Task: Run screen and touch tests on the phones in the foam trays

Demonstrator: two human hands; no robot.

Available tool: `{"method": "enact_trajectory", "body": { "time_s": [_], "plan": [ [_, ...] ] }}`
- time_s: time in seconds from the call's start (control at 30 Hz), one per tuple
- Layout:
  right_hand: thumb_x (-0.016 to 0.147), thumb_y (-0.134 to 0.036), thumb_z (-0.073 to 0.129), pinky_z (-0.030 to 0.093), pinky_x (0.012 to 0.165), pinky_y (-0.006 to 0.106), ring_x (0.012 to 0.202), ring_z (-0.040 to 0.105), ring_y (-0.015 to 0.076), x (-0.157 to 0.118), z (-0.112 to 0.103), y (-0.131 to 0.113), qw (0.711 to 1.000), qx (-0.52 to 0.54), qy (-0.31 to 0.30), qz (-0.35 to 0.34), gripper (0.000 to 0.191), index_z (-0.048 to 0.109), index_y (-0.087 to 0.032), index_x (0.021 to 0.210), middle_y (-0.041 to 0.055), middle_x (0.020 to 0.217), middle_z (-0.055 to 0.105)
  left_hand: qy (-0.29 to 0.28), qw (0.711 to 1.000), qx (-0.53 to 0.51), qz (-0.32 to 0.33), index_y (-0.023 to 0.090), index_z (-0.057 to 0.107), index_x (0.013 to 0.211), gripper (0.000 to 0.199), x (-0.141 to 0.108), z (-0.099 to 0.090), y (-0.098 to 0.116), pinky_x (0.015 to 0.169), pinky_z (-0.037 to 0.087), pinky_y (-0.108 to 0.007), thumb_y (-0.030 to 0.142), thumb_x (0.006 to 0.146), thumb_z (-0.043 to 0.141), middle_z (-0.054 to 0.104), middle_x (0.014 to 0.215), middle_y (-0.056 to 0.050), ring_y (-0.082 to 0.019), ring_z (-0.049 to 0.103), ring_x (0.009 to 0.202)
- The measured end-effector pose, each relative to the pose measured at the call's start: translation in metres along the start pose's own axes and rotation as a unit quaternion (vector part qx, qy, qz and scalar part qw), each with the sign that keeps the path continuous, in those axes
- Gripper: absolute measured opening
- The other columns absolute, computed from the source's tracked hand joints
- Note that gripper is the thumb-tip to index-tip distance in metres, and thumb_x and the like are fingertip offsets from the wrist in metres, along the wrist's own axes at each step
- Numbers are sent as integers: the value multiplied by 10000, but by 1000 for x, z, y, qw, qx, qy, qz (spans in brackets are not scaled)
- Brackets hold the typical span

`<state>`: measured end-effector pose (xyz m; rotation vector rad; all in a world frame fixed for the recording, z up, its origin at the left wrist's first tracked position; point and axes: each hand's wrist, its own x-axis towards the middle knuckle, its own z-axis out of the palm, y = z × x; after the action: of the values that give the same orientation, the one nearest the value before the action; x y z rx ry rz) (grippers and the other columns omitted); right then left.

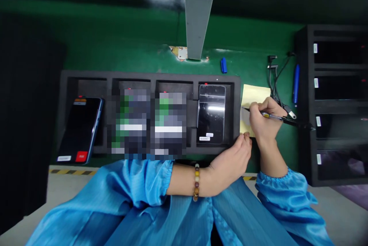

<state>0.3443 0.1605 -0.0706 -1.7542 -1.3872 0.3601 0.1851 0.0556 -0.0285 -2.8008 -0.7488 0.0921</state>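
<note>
My right hand (266, 119) is closed around a black pen (271, 116), its tip touching the left part of a yellow sticky note pad (257, 91). With fingers stretched out, my left hand (230, 159) rests at the pad's lower edge, by the corner of a black foam tray (237, 112). A phone (212, 113) with small white labels lies face up in the tray's right compartment. Two middle compartments hold items blurred by pixelation. On the left, a blue-edged phone (82, 129) lies tilted across the tray's front rim.
Beyond the tray lies a blue pen cap (223, 65). Black cables (275, 73) and a blue pen (296, 84) are right of the pad. Another foam tray (309, 104) holds several dark phones. A grey metal post (199, 16) stands at the back of the green table (120, 54).
</note>
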Motion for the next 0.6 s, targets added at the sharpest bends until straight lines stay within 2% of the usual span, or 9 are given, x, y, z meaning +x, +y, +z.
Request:
{"method": "enact_trajectory", "body": {
  "time_s": [0.07,0.23,0.37,0.43,0.53,0.6],
  "plan": [
    [821,-240,614,285,553,305,522,323,117,0,0,1,1000,4,3,-3,334,369,-271,597,-69,553,357,2,1000,-4,-3,-10,528,1616,614,0,1,1,1372,369,-502,207,1085,307,595,1621,-228,-316,555,1553],
    [809,-235,622,293,547,304,509,332,111,-1,0,3,1000,7,-1,-4,337,368,-265,591,-73,540,361,-7,1000,19,12,-6,516,1624,629,-1,0,0,1375,360,-561,186,1079,266,595,1617,-235,-321,568,1544],
    [799,-198,643,279,543,322,502,346,119,-3,-3,7,1000,11,2,-6,323,402,-264,594,-70,536,382,-53,989,122,63,-6,433,1669,687,-1,-10,-6,1335,399,-645,99,1056,141,553,1641,-267,-352,542,1565],
    [778,-160,652,276,546,341,504,356,124,-3,-4,9,1000,6,4,-11,312,423,-268,596,-63,541,406,-91,964,215,124,-31,337,1704,739,1,-16,-11,1254,489,-675,30,1012,84,514,1649,-315,-386,530,1568],
    [717,-107,646,268,540,372,488,364,139,-4,-5,8,1000,4,7,-16,311,435,-284,573,-51,526,423,-137,892,360,238,-48,209,1733,815,5,-23,-16,1071,640,-616,-53,932,60,497,1635,-365,-415,565,1529],
    [715,-103,638,279,547,393,491,381,165,-4,-6,6,1000,-4,7,-7,314,437,-301,577,-39,533,437,-132,865,409,261,-71,228,1719,835,6,-24,-17,995,677,-584,-76,899,71,541,1592,-374,-415,621,1475]
  ]
}}
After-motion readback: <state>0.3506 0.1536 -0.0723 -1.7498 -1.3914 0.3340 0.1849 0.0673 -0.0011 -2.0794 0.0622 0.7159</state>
